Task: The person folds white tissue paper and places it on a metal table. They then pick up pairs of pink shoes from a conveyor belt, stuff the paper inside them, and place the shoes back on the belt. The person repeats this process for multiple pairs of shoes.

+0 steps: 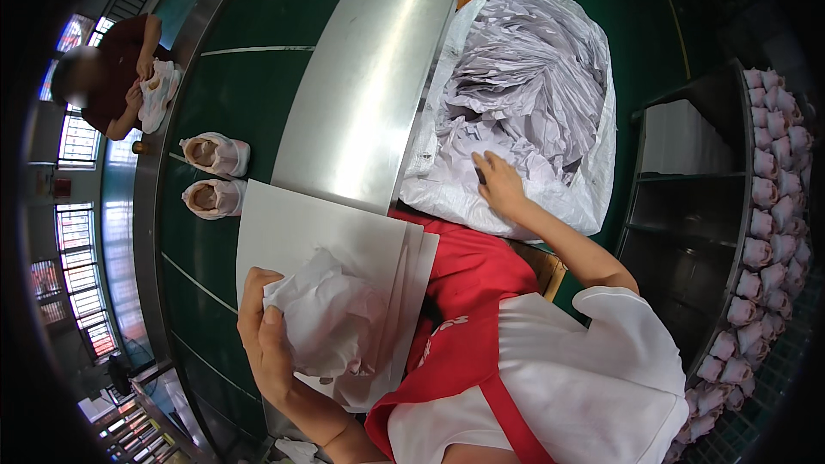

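My left hand (268,331) is closed on a bunch of crumpled white paper (331,314), above flat white boards (292,215) lying in front of me. My right hand (503,189) reaches to the right into a large white woven sack (593,215). The sack is packed with thin, wrinkled paper sheets (533,69). The fingers of that hand are apart and touch the sheets near the sack's close side; none is lifted clear of the pile.
Left of the boards a pair of pale shoes (215,155) stands on a green belt (249,94). A metal ledge (361,77) runs beside it. Across the belt a person (107,77) handles a shoe (159,94). At right, a rack (687,180) and many pale shoes (773,206).
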### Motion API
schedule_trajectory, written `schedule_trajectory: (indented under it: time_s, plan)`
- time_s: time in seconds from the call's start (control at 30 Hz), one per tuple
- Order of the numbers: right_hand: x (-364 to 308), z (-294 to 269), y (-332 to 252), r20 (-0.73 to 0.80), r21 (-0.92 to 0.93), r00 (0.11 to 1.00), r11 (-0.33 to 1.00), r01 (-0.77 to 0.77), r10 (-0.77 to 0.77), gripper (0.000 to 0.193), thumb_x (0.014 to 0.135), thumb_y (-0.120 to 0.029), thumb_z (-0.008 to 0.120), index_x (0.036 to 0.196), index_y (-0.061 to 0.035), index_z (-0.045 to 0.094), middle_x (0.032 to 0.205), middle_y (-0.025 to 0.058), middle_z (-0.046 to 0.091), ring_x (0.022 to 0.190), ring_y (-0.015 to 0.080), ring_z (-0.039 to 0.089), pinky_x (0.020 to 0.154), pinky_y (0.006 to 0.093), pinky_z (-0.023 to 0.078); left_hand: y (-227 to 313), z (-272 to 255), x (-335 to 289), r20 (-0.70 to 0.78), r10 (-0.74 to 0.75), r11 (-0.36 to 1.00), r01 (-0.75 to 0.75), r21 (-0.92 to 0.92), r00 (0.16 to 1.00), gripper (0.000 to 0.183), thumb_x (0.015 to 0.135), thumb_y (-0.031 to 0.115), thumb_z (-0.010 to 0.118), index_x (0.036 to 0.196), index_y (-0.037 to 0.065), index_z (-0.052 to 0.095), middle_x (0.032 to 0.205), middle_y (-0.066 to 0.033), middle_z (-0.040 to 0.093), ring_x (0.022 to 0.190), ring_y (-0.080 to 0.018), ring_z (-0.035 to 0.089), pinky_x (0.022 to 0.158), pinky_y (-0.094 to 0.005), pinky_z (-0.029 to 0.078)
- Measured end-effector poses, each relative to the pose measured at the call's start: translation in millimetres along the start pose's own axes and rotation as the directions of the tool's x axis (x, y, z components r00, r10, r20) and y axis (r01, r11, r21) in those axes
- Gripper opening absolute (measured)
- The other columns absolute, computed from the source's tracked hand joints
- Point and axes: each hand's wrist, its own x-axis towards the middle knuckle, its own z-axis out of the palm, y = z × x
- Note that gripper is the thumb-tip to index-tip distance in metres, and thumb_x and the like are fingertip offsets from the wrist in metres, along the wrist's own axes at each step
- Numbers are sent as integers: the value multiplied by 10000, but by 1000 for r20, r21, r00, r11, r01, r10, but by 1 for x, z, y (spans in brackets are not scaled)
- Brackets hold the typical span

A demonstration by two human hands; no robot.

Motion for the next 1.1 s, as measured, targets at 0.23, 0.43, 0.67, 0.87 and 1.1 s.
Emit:
schedule_trajectory:
  time_s: [0.23,0.43,0.67,0.87,1.1]
  plan:
    - [47,-18,39,-54,-111,998,993,-48,43,106,800,-186,622,820,-103,685,756,62,639,882,276,581,798,429,425,16,-5,-15,59,118,978,-126,168,991,242,853,202,573,912,-33,587,787,-84,501,736,-200,435,695,-297,345]
    - [69,-76,29,-72,-22,993,995,-96,94,236,888,-257,552,803,-41,595,669,186,596,678,382,590,641,477,449,16,-16,-34,81,134,985,-142,102,988,259,829,196,625,952,-32,625,750,-93,515,713,-212,441,658,-305,355]
    - [79,-109,48,-59,93,969,968,-234,240,278,903,-311,538,862,-59,649,705,196,621,703,402,602,624,464,460,12,-9,-38,281,203,972,-227,53,938,274,749,139,661,964,-31,646,745,-103,524,700,-238,452,630,-307,365]
    - [92,-119,15,-584,-157,806,988,5,-97,207,890,-254,550,948,-77,641,754,121,663,691,343,632,666,445,489,15,-11,-44,259,183,983,-185,-14,949,279,764,163,651,956,-39,650,737,-104,523,685,-238,455,602,-309,365]
    - [61,-17,-54,112,115,979,977,-182,169,445,784,-488,633,772,-42,632,675,143,645,640,320,641,595,449,484,19,-7,-43,296,174,982,-189,24,939,276,751,139,641,967,-33,656,730,-102,528,661,-232,462,587,-306,367]
